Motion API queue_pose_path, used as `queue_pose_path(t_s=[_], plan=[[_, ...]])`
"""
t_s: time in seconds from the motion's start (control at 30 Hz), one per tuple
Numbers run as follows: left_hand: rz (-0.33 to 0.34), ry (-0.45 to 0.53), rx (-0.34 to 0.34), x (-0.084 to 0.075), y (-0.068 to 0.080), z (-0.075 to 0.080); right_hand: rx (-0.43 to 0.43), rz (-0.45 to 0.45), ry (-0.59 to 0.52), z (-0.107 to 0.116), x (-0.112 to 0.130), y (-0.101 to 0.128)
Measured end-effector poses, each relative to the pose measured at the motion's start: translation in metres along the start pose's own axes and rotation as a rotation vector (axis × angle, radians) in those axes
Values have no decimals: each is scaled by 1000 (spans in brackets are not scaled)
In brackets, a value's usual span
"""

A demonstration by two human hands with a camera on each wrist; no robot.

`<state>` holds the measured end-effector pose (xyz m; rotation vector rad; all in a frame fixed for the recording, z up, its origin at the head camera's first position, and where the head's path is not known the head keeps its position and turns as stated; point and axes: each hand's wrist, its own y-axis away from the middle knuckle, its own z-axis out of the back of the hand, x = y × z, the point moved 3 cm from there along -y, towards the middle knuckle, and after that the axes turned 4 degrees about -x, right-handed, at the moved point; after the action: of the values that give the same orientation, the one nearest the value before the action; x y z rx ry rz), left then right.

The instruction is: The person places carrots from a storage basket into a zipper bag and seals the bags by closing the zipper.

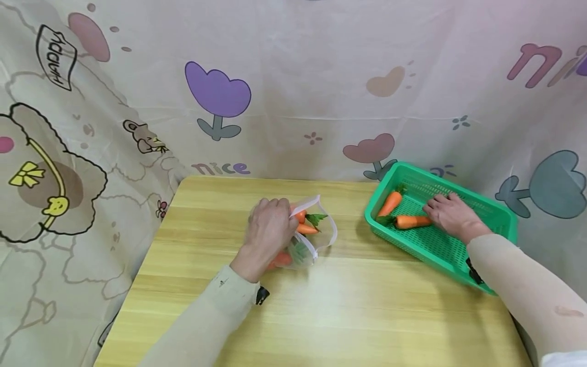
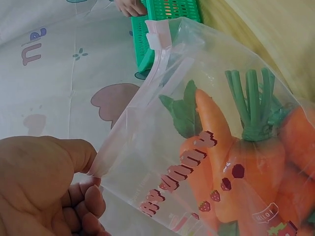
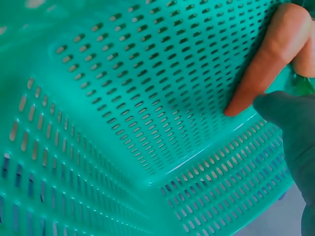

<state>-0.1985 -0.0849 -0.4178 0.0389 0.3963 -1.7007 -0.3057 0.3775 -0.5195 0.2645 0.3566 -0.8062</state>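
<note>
The left hand (image 1: 270, 224) is pinching the rim of a clear, strawberry-printed slider-zip bag (image 2: 170, 182), whose mouth is gaping in the basket's direction; several orange carrots (image 2: 256, 167) with green tops are lying inside. Well to the right, a perforated green plastic basket (image 1: 415, 250) is sitting upright at a slant. Near its left end, one loose carrot (image 1: 390, 204) is lying along the end wall; a second carrot (image 1: 412, 221) is pointing its narrow end toward the right hand (image 1: 451, 214), whose fingers are reaching down just beside it.
</note>
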Motion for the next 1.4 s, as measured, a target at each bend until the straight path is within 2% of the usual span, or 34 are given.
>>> queue_pose_path(t_s=[0.4,0.67,0.83,0.97,1.13,1.4], plan=[[-9,-39,-11,1,0,-2,-15,69,-54,-14,2,-13],[10,-40,17,-3,-2,-4,-11,65,-68,-19,2,-13],[10,-46,21,-4,-3,-4,-8,20,-146,-16,0,-12],[27,-12,30,-3,-1,-4,-9,-34,-196,-5,-7,-9],[30,13,33,-3,0,-2,-25,-91,-239,21,-7,-4],[30,25,44,-4,-1,-1,-80,-89,-212,57,5,-2]])
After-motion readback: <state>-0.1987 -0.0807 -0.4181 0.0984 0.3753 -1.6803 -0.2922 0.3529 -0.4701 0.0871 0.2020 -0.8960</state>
